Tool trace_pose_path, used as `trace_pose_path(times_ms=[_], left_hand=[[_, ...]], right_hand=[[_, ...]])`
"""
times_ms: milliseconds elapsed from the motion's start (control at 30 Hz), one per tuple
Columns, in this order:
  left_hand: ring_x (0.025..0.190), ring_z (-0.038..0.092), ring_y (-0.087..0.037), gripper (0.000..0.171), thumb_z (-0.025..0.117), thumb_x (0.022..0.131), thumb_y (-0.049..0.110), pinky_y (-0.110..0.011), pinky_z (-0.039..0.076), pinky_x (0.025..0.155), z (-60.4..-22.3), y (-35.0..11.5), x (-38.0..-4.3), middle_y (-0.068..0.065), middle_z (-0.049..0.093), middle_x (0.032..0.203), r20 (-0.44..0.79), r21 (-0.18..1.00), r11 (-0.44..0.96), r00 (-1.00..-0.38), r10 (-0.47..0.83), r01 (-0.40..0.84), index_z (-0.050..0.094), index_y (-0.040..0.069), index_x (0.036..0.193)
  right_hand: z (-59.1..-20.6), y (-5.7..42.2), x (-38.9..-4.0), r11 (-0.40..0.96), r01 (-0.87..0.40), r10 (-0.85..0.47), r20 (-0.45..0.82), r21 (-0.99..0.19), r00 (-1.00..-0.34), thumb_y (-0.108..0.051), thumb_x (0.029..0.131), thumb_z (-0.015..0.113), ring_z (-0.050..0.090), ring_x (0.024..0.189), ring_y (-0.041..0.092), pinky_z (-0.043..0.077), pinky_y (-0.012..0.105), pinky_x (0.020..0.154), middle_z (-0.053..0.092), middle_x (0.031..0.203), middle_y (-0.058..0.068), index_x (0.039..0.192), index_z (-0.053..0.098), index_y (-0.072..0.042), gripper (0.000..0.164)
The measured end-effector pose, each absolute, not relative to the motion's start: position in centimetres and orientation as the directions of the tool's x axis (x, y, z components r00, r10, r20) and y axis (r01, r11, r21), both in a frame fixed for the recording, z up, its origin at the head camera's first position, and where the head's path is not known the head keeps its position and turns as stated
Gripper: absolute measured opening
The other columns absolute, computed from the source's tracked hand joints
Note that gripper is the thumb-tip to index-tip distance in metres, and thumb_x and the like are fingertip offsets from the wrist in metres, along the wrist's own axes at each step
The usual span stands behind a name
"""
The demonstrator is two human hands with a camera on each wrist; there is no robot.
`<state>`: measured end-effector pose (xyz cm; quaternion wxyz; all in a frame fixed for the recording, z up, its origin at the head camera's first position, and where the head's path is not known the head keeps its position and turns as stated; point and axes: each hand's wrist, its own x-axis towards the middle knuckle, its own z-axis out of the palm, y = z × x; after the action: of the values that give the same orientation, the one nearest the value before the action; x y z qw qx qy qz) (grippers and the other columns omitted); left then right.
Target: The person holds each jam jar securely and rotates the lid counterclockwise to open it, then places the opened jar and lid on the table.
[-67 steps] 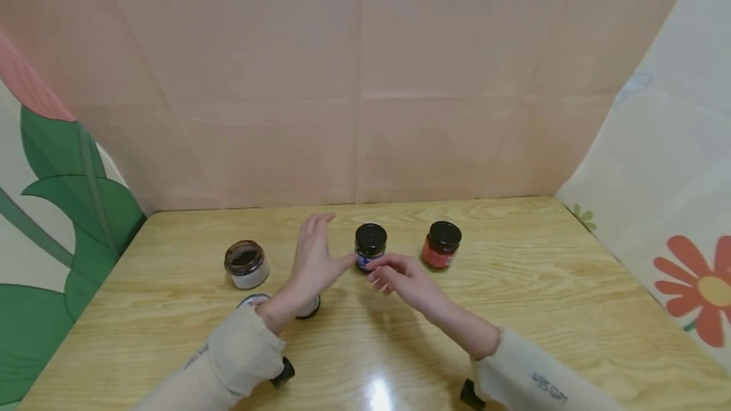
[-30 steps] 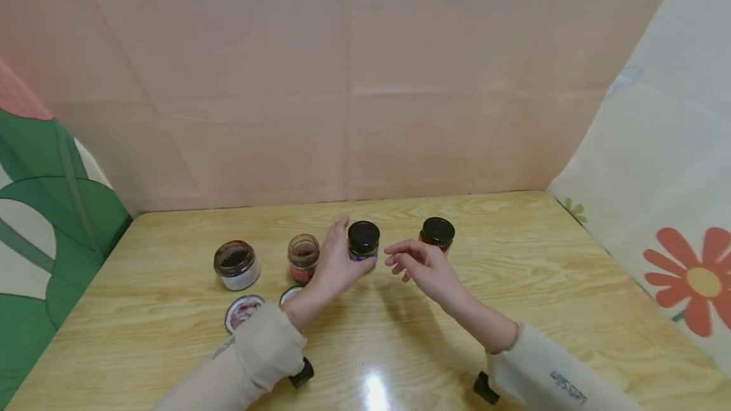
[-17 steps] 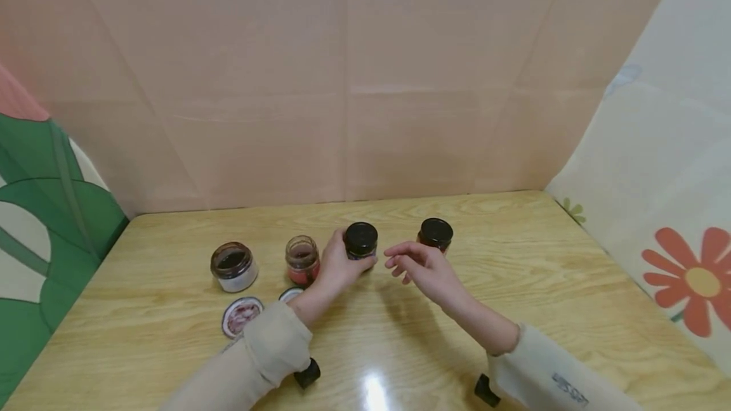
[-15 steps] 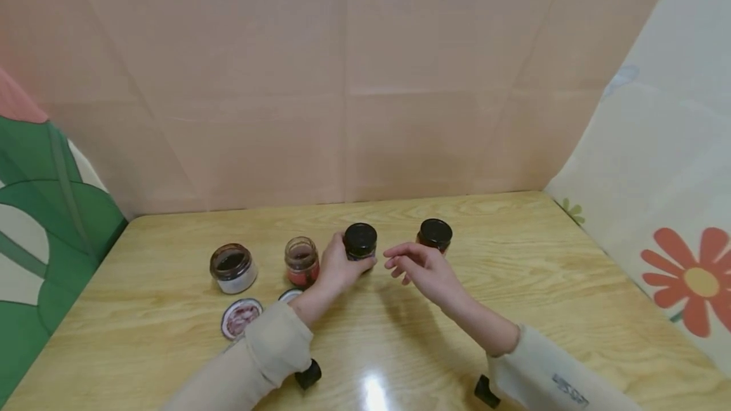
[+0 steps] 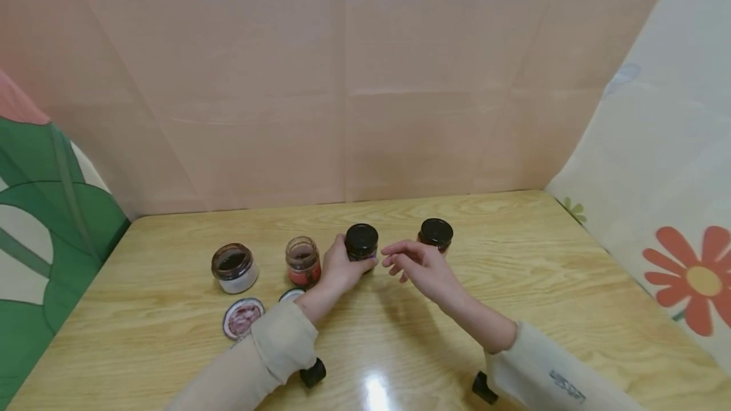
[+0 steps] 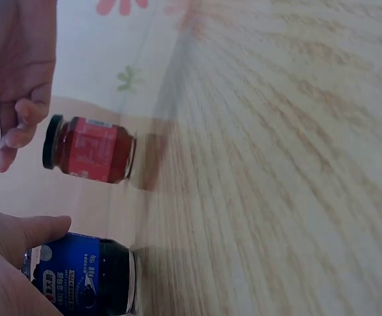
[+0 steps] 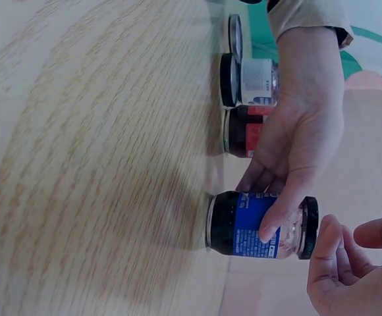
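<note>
A small blue-labelled jar [image 5: 362, 243] with a black lid stands upright on the wooden table [image 5: 571, 284]. My left hand [image 5: 341, 264] grips its body from the left, the thumb [image 6: 33, 229] lying across the blue label [image 6: 85, 276]. The same jar [image 7: 257, 225] shows in the right wrist view with the left hand's fingers [image 7: 280, 220] curled over it. Just right of the lid hovers my right hand [image 5: 400, 257], fingers loosely bent and holding nothing. Its fingertips [image 7: 339, 247] sit close to the lid without touching it.
A red jar [image 5: 436, 234] with a black lid stands behind the right hand. Left of the held jar are an open reddish jar [image 5: 302, 261] and an open white-labelled jar [image 5: 233, 267]. Two loose lids [image 5: 243, 318] lie in front of them.
My left hand, open beside the jar two seconds ago, has closed round it. The right hand rose from the jar's base and edged toward the lid. The reddish jar came into sight.
</note>
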<state>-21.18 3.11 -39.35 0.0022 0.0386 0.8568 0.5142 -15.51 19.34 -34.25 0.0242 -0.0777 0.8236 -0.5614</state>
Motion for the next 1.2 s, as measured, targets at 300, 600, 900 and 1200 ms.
trace_pose_path(times_ms=[300, 600, 900, 1200], left_hand=[[0.099, 0.059, -0.033, 0.053, 0.085, 0.071, 0.022, -0.046, 0.047, 0.086, -39.1, 3.0, -20.7, -0.017, 0.062, 0.101, -0.006, 0.866, 0.499, -0.997, 0.08, 0.035, 0.047, 0.001, 0.102], [0.101, 0.059, -0.032, 0.054, 0.085, 0.07, 0.019, -0.046, 0.046, 0.089, -38.4, 2.8, -20.3, -0.018, 0.063, 0.104, 0.018, 0.882, 0.468, -0.996, 0.092, 0.059, 0.047, 0.002, 0.104], [0.097, 0.06, -0.027, 0.055, 0.084, 0.07, 0.023, -0.041, 0.046, 0.085, -37.6, 2.3, -19.4, -0.014, 0.064, 0.101, 0.087, 0.9, 0.41, -0.983, 0.162, 0.148, 0.047, 0.003, 0.106], [0.082, 0.06, -0.016, 0.048, 0.084, 0.07, 0.028, -0.032, 0.048, 0.073, -36.9, 2.2, -18.3, -0.005, 0.066, 0.091, 0.206, 0.864, 0.419, -0.955, 0.215, 0.28, 0.052, 0.009, 0.101]], right_hand=[[-34.3, 19.4, -15.4, 0.368, -0.106, -0.141, 0.057, -0.924, -0.988, -0.007, 0.096, 0.049, 0.064, 0.083, 0.018, 0.054, 0.034, 0.068, 0.068, 0.098, 0.02, 0.111, 0.064, 0.003, 0.023], [-34.3, 19.8, -15.4, 0.36, -0.149, -0.145, 0.103, -0.921, -0.984, -0.005, 0.097, 0.049, 0.064, 0.081, 0.016, 0.053, 0.03, 0.067, 0.068, 0.097, 0.02, 0.112, 0.063, 0.006, 0.023], [-34.1, 19.7, -15.2, 0.389, -0.186, -0.05, 0.181, -0.902, -0.982, -0.009, 0.093, 0.059, 0.061, 0.081, 0.012, 0.052, 0.025, 0.065, 0.067, 0.098, 0.016, 0.111, 0.064, 0.001, 0.021], [-34.3, 18.8, -14.8, 0.513, -0.277, -0.021, 0.311, -0.812, -0.95, -0.023, 0.08, 0.078, 0.053, 0.103, 0.024, 0.047, 0.029, 0.077, 0.057, 0.117, 0.011, 0.124, 0.06, -0.005, 0.051]])
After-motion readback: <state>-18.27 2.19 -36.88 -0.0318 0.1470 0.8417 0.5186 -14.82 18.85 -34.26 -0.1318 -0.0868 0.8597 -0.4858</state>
